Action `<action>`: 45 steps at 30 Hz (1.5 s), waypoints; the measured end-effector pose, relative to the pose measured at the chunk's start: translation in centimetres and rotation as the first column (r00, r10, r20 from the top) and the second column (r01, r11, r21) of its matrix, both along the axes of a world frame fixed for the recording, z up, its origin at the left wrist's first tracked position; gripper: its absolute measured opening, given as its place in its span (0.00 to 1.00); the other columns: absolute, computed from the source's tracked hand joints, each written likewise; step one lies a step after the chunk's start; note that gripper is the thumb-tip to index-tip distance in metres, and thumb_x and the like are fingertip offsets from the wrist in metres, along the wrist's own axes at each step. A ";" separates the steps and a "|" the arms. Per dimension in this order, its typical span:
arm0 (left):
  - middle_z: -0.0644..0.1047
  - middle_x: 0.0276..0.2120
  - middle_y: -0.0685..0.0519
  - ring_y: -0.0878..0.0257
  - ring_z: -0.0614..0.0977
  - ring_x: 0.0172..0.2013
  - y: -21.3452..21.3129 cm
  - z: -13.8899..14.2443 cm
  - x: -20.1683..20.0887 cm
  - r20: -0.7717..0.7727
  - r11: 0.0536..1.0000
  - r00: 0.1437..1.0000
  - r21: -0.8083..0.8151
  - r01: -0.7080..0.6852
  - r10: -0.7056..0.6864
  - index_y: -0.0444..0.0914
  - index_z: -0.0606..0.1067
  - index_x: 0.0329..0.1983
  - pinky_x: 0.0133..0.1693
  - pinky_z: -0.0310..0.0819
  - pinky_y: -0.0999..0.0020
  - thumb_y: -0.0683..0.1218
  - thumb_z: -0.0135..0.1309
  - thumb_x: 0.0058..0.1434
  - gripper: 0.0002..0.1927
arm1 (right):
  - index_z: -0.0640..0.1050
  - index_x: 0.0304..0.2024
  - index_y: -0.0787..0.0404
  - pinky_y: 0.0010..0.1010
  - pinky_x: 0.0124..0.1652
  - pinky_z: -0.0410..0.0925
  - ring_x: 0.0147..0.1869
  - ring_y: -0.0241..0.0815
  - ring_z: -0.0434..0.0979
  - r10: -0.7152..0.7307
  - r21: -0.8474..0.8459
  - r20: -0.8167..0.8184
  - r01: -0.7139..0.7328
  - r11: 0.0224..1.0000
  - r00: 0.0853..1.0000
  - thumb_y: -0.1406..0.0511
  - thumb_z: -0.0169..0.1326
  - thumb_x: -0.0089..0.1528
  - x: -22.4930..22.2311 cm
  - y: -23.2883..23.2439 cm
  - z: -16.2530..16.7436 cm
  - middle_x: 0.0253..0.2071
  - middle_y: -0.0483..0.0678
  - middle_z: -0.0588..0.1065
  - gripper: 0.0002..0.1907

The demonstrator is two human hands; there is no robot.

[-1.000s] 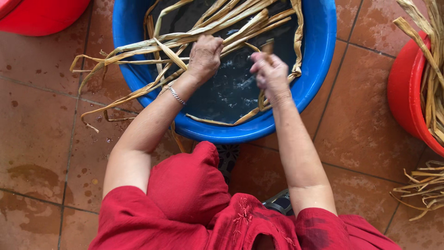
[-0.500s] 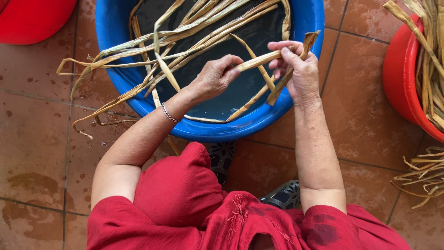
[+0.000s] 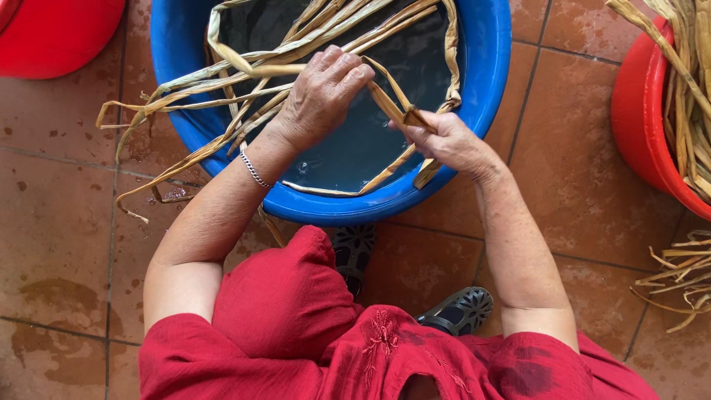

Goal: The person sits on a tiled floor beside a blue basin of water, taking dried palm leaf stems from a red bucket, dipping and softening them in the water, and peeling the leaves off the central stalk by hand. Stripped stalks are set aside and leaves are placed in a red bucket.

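Note:
A blue plastic basin (image 3: pixel 485 89) of dark water sits on the tiled floor in front of me. Long tan dried leaf strips (image 3: pixel 296 37) soak in it and hang over its left rim. My left hand (image 3: pixel 322 92), with a thin bracelet at the wrist, grips one wet strip (image 3: pixel 389 92) over the water. My right hand (image 3: pixel 448 141) pinches the same strip at its folded end, just inside the basin's near rim. The strip runs taut between both hands.
A red tub (image 3: pixel 648 126) at the right holds more dried strips (image 3: pixel 692 81), and loose strips (image 3: pixel 681 278) lie on the floor below it. Another red tub (image 3: pixel 59 33) sits at the top left. My red clothing and dark shoes (image 3: pixel 459 307) fill the lower frame.
Both hands came out of the pile holding one strip. My right hand has drawn its end toward the near rim and my left hand has slid along it.

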State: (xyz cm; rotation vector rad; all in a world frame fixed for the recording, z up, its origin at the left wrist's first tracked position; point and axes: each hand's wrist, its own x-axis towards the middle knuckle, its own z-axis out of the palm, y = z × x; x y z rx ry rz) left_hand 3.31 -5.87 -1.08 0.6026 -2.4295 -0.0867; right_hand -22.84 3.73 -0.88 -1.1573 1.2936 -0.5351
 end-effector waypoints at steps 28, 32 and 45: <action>0.81 0.29 0.53 0.67 0.82 0.29 3.2 -1.6 -0.6 -0.249 -0.079 0.962 0.963 0.258 0.107 0.36 0.80 0.41 0.33 0.78 0.70 0.48 0.57 0.71 0.10 | 0.82 0.39 0.66 0.21 0.32 0.65 0.33 0.28 0.72 -0.300 -0.564 -0.028 0.233 0.792 0.953 0.70 0.61 0.67 2.1 1.4 -2.0 0.29 0.41 0.74 0.03; 0.81 0.38 0.51 0.67 0.85 0.36 3.2 -2.0 -1.1 -0.316 -0.151 0.939 0.930 0.335 0.134 0.37 0.74 0.49 0.39 0.84 0.68 0.48 0.60 0.67 0.13 | 0.82 0.40 0.66 0.21 0.34 0.68 0.35 0.27 0.74 -0.290 -0.496 0.062 0.282 0.822 0.955 0.70 0.61 0.67 1.9 2.2 -1.6 0.32 0.42 0.75 0.03; 0.83 0.36 0.51 0.68 0.82 0.36 6.9 -1.8 -3.2 -0.130 0.314 0.988 0.944 0.098 0.085 0.34 0.78 0.56 0.39 0.79 0.72 0.44 0.60 0.66 0.17 | 0.83 0.42 0.63 0.26 0.36 0.73 0.37 0.36 0.79 -0.281 -0.714 -0.152 0.091 0.694 0.947 0.74 0.61 0.61 2.9 3.7 -2.1 0.33 0.46 0.78 0.07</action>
